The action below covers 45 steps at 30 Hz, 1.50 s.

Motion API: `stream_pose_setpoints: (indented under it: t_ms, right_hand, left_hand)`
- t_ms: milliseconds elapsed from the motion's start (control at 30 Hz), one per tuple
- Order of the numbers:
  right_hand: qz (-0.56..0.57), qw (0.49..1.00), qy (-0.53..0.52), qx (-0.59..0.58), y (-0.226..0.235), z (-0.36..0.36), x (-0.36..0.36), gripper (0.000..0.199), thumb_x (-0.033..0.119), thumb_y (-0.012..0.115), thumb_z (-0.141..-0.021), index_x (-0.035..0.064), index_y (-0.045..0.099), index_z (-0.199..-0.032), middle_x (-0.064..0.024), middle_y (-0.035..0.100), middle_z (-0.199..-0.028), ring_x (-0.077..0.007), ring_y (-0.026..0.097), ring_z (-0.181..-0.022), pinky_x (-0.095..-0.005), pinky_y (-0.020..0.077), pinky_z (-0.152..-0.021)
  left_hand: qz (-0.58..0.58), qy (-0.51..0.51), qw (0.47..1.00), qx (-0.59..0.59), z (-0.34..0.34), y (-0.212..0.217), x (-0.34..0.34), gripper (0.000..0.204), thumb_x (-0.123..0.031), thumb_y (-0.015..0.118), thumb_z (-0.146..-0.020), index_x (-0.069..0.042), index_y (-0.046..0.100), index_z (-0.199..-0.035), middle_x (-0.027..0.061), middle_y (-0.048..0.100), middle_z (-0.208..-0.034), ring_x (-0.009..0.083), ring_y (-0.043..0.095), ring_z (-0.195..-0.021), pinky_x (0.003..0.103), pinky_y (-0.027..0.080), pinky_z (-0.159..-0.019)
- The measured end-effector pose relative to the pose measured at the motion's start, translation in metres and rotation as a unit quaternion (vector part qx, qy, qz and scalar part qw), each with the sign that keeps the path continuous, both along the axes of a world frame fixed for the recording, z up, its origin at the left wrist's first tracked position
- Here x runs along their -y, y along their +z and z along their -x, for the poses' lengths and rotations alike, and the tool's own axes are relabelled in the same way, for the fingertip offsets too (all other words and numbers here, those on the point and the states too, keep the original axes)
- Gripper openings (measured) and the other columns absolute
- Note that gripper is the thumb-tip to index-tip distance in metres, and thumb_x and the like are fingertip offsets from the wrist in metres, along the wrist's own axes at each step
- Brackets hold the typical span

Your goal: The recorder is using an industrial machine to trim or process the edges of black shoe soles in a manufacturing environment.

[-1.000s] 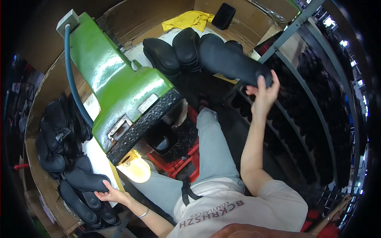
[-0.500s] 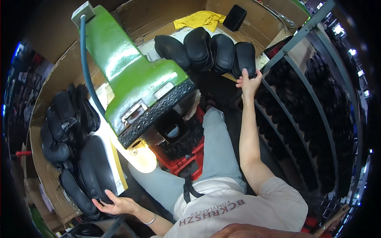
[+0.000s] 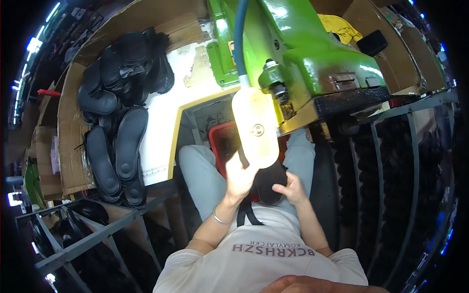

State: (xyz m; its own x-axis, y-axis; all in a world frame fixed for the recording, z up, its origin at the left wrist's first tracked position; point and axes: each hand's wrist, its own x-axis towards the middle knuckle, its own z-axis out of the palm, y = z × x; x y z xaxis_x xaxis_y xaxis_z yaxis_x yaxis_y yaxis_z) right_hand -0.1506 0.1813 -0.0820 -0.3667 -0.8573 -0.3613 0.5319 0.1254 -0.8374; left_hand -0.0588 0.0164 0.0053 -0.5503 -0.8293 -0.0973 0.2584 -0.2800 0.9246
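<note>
In front of my lap I hold a dark shoe sole [image 3: 269, 183], its toe or heel end toward my belly. My left hand [image 3: 238, 177] is at its left side, fingers partly hidden by the glare of the lamp. My right hand [image 3: 292, 188] grips the right edge, thumb lying on top. The sole's far end passes under the glowing oval work lamp [image 3: 256, 128], which hides it. Behind the lamp stands a green machine [image 3: 312, 53] with a blue-grey cable. Beneath the hands, between my legs, is a red plastic crate [image 3: 215, 139].
Several black soles [image 3: 131, 146] lie piled at the left end of the white worktable [image 3: 159, 122], inside cardboard walls [image 3: 73, 161]. Yellow cloth [image 3: 339, 28] and a black block [image 3: 372, 43] are at the far right. Metal racks [image 3: 414, 141] of dark pieces flank me.
My view has turned left. My right hand has come from the row of black soles at the far right to my lap; my left hand has left the pile, and both now hold a sole.
</note>
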Motion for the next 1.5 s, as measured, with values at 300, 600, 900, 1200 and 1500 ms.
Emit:
stream_pose_setpoints:
  t_ms: [300, 600, 900, 1200, 1500]
  right_hand:
    - [0.07, 0.975, -0.106, 0.18, 0.005, -0.044, -0.008, 0.058, -0.007, 0.067, -0.073, -0.0023, 0.044, -0.127, -0.0118, 0.052, -0.125, -0.0189, 0.052, -0.11, -0.0321, 0.0425, -0.094]
    - [0.017, 0.917, -0.392, 0.07, 0.041, 0.038, -0.045, 0.071, -0.012, 0.054, -0.07, -0.0054, 0.029, -0.136, -0.0186, 0.049, -0.124, -0.0295, 0.052, -0.112, -0.043, 0.0415, -0.099]
    - [0.099, 0.954, -0.284, 0.007, 0.093, 0.092, 0.026, 0.041, -0.006, 0.063, -0.069, 0.0016, 0.05, -0.107, -0.0093, 0.06, -0.098, -0.0171, 0.059, -0.09, -0.0288, 0.0481, -0.083]
    - [0.085, 0.976, -0.173, -0.098, 0.089, 0.065, 0.072, 0.034, -0.005, 0.07, -0.064, 0.0004, 0.059, -0.096, -0.0051, 0.061, -0.092, -0.0125, 0.059, -0.084, -0.0253, 0.047, -0.077]
    - [0.116, 0.962, -0.137, -0.208, 0.112, 0.046, 0.105, 0.027, 0.0, 0.075, -0.07, -0.0027, 0.063, -0.094, -0.0063, 0.067, -0.09, -0.0111, 0.062, -0.081, -0.0254, 0.0494, -0.075]
  left_hand:
    - [0.222, -0.137, 0.951, 0.167, 0.042, -0.009, 0.003, 0.011, -0.009, 0.066, -0.083, 0.002, 0.064, -0.083, -0.0016, 0.061, -0.071, 0.003, 0.049, -0.063, 0.021, 0.041, -0.057]
    - [0.312, -0.039, 0.936, 0.159, 0.029, -0.011, 0.001, 0.017, -0.003, 0.069, -0.078, 0.004, 0.063, -0.092, 0.002, 0.064, -0.079, 0.0065, 0.054, -0.069, 0.022, 0.045, -0.063]
    - [0.059, -0.008, 0.997, -0.045, -0.005, -0.001, 0.03, 0.025, -0.001, 0.068, -0.075, 0.008, 0.061, -0.098, 0.0099, 0.066, -0.09, 0.0143, 0.063, -0.078, 0.026, 0.049, -0.076]
    - [0.004, -0.02, 0.999, 0.037, -0.088, -0.019, 0.048, 0.023, 0.003, 0.068, -0.075, 0.008, 0.061, -0.096, 0.0066, 0.063, -0.082, 0.0109, 0.057, -0.073, 0.023, 0.046, -0.068]
    - [0.186, -0.214, 0.952, 0.111, -0.022, -0.019, 0.047, 0.023, -0.003, 0.069, -0.077, 0.005, 0.062, -0.097, 0.0075, 0.065, -0.085, 0.0121, 0.06, -0.075, 0.025, 0.048, -0.07]
